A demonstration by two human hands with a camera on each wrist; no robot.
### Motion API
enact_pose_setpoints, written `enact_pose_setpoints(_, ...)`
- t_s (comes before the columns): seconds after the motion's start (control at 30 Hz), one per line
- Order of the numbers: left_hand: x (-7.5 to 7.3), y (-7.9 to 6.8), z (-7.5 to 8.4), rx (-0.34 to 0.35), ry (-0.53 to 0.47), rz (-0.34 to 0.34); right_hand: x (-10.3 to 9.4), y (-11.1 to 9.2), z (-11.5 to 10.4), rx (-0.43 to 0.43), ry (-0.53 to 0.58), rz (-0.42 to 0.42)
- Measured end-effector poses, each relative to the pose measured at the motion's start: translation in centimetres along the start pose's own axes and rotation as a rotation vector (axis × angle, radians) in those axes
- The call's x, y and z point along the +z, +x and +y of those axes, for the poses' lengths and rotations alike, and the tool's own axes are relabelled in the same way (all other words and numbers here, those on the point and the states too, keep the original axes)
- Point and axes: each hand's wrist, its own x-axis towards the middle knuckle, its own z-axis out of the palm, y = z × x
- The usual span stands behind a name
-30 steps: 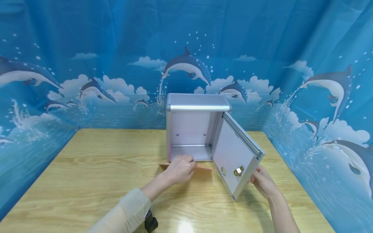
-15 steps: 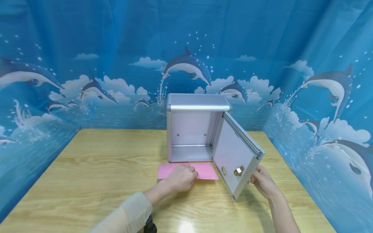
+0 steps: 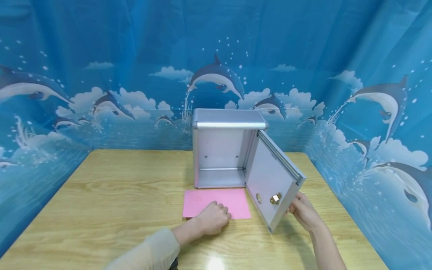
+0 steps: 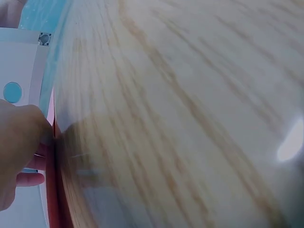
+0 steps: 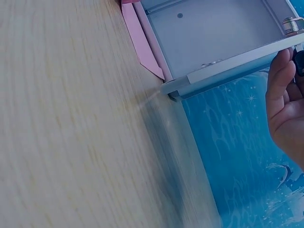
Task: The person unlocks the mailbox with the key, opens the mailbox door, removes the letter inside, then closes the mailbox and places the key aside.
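A silver metal box (image 3: 230,115) stands at the back of the table with its door (image 3: 266,172) swung out to the right. Flat before its opening lies a pink envelope (image 3: 216,195), faint marks at its upper left. My left hand (image 3: 213,218) pinches the envelope's front edge, fingers curled; in the left wrist view the thumb side hides part of the grip. Behind the door, at the brass lock (image 3: 275,198), is my right hand (image 3: 305,213). In the right wrist view its fingers and thumb hold a small black-headed key (image 5: 299,61) on the door's outer face.
The wood-grain table (image 3: 111,202) extends on both sides of the box. A blue dolphin-print curtain (image 3: 148,56) encloses its back and sides. A dark object (image 3: 173,264) shows just under the left sleeve. A round hole (image 3: 258,198) pierces the door.
My left hand has drawn the pink envelope toward the front, and it has tipped from edge-on to lying face up. The right hand and the door stay nearly still.
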Motion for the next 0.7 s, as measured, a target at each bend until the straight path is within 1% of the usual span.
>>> enact_pose_setpoints(0.27, 0.1, -0.1, 0.2, -0.023, -0.022, -0.018, 0.3, 0.0, -0.1, 0.015, -0.01, 0.011)
enact_pose_setpoints(0.33, 0.1, -0.2, 0.2, -0.023, -0.025, -0.006, 0.3, 0.1, -0.1, 0.014, -0.009, 0.01)
enact_pose_setpoints(0.4, 0.2, -0.3, 0.0, -0.022, -0.023, 0.027, 0.3, 0.1, -0.2, 0.011, -0.007, 0.006)
enact_pose_setpoints(0.47, 0.2, -0.3, -0.3, -0.03, -0.022, 0.089, 0.3, 0.1, -0.2, 0.009, -0.006, 0.003)
enact_pose_setpoints(0.53, 0.2, -0.4, -0.8, -0.045, -0.023, 0.182, 0.4, 0.1, -0.2, 0.012, -0.014, 0.002)
enact_pose_setpoints(0.63, -0.4, -0.4, -2.0, -0.091, -0.043, 0.353, 0.4, 0.2, -0.3, 0.02, -0.046, 0.002)
enact_pose_setpoints(0.7, -1.0, -0.3, -3.1, -0.125, -0.046, 0.467, 0.5, 0.2, -0.4, 0.027, -0.072, 0.004)
